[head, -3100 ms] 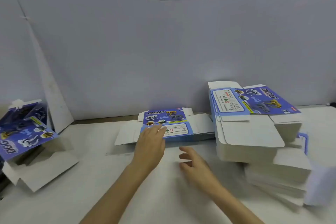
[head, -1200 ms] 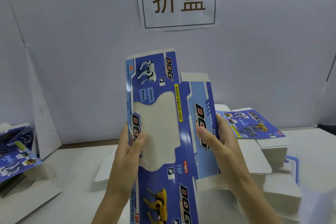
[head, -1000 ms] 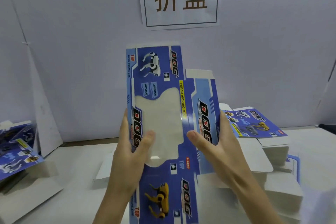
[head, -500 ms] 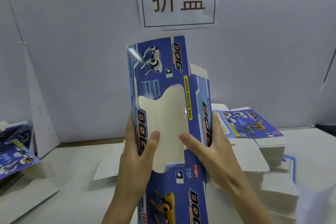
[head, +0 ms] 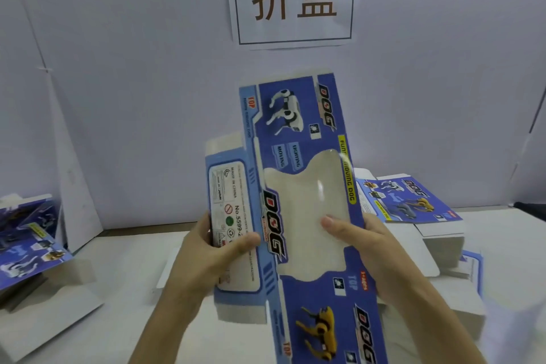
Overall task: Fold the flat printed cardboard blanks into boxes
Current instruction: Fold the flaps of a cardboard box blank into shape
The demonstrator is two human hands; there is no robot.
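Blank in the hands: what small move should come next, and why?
Probably squeeze the blank edgewise to square it into a tube: the left hand grips the label panel, angled off the front, and the right hand grips the opposite edge.

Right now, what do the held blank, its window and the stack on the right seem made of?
The held blank: thin paperboard with glossy blue print outside, judging by its bends along creases and its sheen. The window: probably clear plastic film; a glare streak crosses it. The stack: seemingly the same board, with matte pale unprinted flaps showing.
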